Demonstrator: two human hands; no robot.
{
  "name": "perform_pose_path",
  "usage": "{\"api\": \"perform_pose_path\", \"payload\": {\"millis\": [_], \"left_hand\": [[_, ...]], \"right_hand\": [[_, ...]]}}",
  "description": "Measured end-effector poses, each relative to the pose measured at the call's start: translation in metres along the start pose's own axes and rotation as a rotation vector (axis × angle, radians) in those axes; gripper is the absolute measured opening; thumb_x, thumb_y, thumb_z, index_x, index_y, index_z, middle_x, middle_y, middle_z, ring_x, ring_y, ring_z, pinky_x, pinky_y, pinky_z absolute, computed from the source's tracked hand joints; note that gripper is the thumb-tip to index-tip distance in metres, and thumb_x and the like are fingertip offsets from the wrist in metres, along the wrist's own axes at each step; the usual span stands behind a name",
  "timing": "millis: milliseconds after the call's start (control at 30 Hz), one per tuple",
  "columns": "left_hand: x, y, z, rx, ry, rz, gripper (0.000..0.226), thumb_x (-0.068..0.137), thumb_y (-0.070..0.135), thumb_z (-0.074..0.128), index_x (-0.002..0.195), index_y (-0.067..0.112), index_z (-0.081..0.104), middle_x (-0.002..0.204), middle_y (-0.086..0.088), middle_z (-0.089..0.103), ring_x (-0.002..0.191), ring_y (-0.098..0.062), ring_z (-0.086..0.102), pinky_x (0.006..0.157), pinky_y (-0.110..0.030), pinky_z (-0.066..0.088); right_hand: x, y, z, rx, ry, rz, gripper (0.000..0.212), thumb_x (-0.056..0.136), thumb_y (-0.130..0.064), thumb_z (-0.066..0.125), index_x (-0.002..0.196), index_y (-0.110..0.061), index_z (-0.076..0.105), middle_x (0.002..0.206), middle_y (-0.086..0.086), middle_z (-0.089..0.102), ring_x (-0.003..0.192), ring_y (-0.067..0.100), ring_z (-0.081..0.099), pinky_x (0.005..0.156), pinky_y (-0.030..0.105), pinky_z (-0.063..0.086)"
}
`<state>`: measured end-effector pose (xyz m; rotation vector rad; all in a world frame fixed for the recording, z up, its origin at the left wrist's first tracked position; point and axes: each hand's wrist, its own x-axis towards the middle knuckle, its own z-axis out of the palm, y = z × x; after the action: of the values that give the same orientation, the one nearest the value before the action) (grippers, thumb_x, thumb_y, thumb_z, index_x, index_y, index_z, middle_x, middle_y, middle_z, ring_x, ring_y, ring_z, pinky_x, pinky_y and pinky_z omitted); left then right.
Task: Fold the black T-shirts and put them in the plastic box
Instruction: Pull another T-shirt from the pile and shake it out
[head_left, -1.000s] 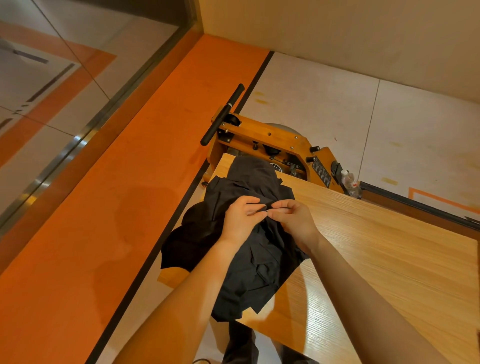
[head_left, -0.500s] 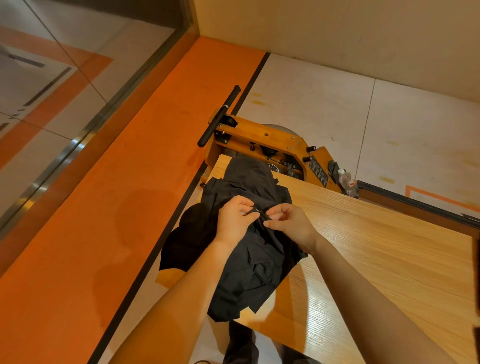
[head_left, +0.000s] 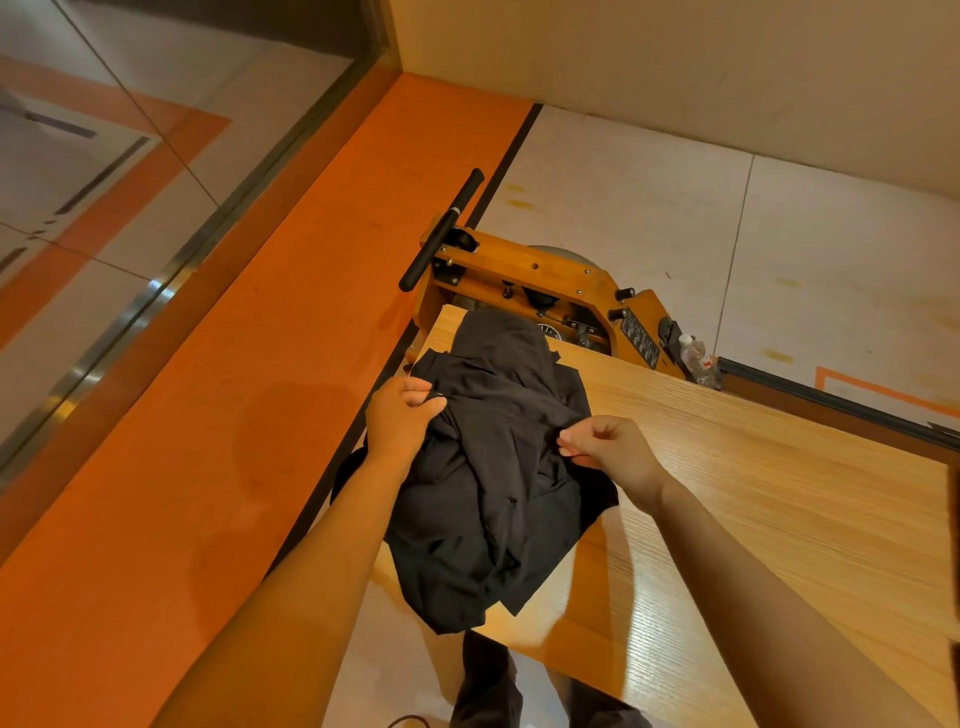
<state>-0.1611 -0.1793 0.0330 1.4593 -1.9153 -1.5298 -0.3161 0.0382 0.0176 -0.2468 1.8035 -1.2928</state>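
We count two hands, left (head_left: 400, 415) and right (head_left: 610, 447), one heap of black shirts (head_left: 493, 467) whose number we cannot tell, one table (head_left: 753, 493), one bottle (head_left: 696, 358), one wooden machine (head_left: 545, 291).

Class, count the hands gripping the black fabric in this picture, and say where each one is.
2. The left hand pinches the black T-shirts at the pile's left edge; the right hand pinches the right edge, over the wooden table.
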Motion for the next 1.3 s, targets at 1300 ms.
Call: {"api": "perform_pose_path", "payload": {"millis": [1300], "left_hand": [[-0.016, -0.005, -0.014, -0.096, -0.043, -0.038, 0.014, 0.081, 0.006, 0.073, 0.089, 0.017, 0.07, 0.1, -0.007, 0.067, 0.096, -0.021, 0.063, 0.082, -0.031, 0.052]], "right_hand": [[-0.013, -0.003, 0.028, 0.549, 0.134, 0.178, 0.029, 0.088, -0.004, 0.069, 0.116, -0.007, 0.068, 0.111, 0.008, 0.072, 0.103, 0.021, 0.068, 0.081, 0.028, 0.053]]}}
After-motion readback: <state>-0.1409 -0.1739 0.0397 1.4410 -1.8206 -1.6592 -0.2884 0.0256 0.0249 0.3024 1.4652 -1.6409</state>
